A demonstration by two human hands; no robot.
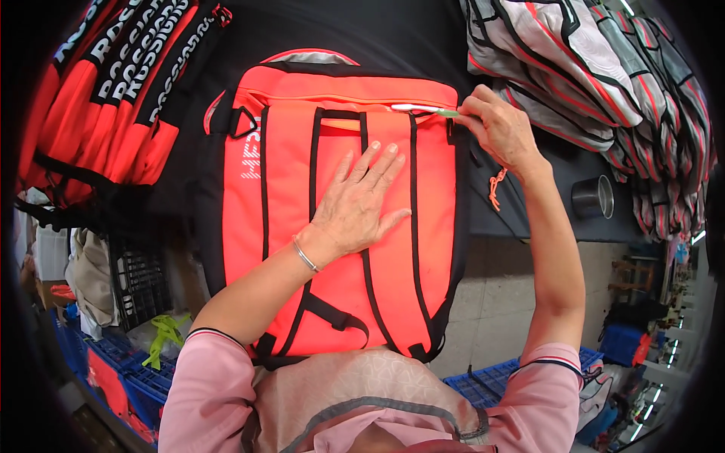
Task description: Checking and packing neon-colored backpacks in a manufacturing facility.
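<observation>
A bright orange-red backpack (291,166) with black trim lies on the black-covered table, its shoulder straps facing up. My left hand (361,196) rests flat on the straps near the middle, fingers spread, holding nothing. At the bag's upper right corner my right hand (500,124) pinches a slim white-and-green toothbrush-like tool (424,110). The white end of this tool lies along the zipper seam (340,100) near the top of the bag. Whether its tip has bristles is too small to tell. An orange cord pull (495,189) hangs below my right hand.
Red-and-black bag pieces (113,98) are stacked at the far left. Grey padded bag pieces (559,60) with orange piping pile up at the far right. A dark metal cup (593,198) stands near the table's right edge. Blue plastic crates (483,389) sit below the table.
</observation>
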